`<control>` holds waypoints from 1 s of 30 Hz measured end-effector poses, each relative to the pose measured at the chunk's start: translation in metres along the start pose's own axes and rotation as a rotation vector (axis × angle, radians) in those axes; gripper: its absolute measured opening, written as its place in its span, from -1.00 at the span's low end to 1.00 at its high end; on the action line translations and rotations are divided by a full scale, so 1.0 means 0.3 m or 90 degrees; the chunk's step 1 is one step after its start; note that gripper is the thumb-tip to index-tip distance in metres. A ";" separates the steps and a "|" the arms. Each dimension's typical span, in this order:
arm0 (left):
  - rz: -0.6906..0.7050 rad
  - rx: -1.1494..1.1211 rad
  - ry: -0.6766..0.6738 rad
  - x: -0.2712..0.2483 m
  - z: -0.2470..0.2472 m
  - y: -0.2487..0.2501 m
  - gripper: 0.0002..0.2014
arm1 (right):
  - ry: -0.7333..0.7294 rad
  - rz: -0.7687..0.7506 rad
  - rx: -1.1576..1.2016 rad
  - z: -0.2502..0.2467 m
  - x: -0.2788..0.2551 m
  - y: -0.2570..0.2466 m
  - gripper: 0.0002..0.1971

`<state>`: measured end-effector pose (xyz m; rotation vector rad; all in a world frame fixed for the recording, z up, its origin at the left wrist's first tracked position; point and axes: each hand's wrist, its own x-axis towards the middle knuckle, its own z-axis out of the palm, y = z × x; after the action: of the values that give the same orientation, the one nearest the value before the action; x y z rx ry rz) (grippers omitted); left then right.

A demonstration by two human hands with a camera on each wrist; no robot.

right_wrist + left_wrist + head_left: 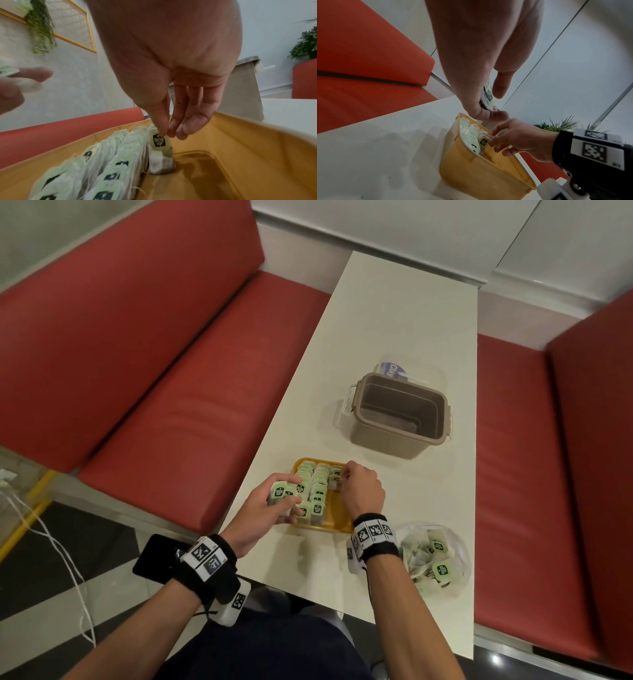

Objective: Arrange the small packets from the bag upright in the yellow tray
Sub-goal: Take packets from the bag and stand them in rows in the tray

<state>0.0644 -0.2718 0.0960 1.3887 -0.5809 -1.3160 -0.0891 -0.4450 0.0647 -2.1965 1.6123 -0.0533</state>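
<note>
The yellow tray [339, 517] sits at the table's near edge with two rows of pale green tea packets [315, 491] standing upright in it. My right hand [359, 486] pinches the top of one packet [160, 148] at the far end of a third row, its base on the tray floor [197, 169]. My left hand [270, 508] hovers over the tray's left side and grips a small stack of packets [282, 493]. A clear plastic bag [433, 559] with more packets lies to the right of the tray.
An open taupe plastic box [399, 414] stands farther up the white table [394, 313], with a clear lid and a labelled item behind it. Red bench seats [154, 354] flank the table on both sides. A white cable [51, 542] lies on the floor at left.
</note>
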 end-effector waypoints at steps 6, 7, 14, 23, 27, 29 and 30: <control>0.005 -0.025 -0.027 -0.017 -0.010 0.010 -0.69 | 0.041 0.017 0.058 0.021 -0.006 -0.003 -0.88; 0.009 -0.030 -0.031 -0.020 -0.008 0.013 -0.66 | 0.040 0.018 0.067 0.024 -0.009 -0.002 -0.90; 0.006 -0.081 -0.020 -0.031 0.013 0.027 -0.61 | 0.097 -0.001 0.145 -0.033 -0.056 -0.003 -0.94; 0.008 -0.068 -0.038 -0.019 0.048 0.056 -0.74 | -0.104 -0.178 0.399 -0.197 -0.205 -0.080 -0.86; 0.028 -0.067 -0.033 -0.006 0.061 0.056 -0.72 | -0.128 -0.199 0.369 -0.204 -0.214 -0.076 -0.87; 0.025 -0.075 -0.041 -0.003 0.065 0.060 -0.72 | -0.115 -0.188 0.377 -0.210 -0.213 -0.067 -0.85; 0.021 -0.081 -0.045 -0.002 0.067 0.061 -0.72 | -0.108 -0.183 0.380 -0.212 -0.211 -0.063 -0.85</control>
<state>0.0518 -0.2838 0.1168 1.2284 -0.5557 -1.3560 -0.1100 -0.4013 0.1427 -1.8744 1.0078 -0.3698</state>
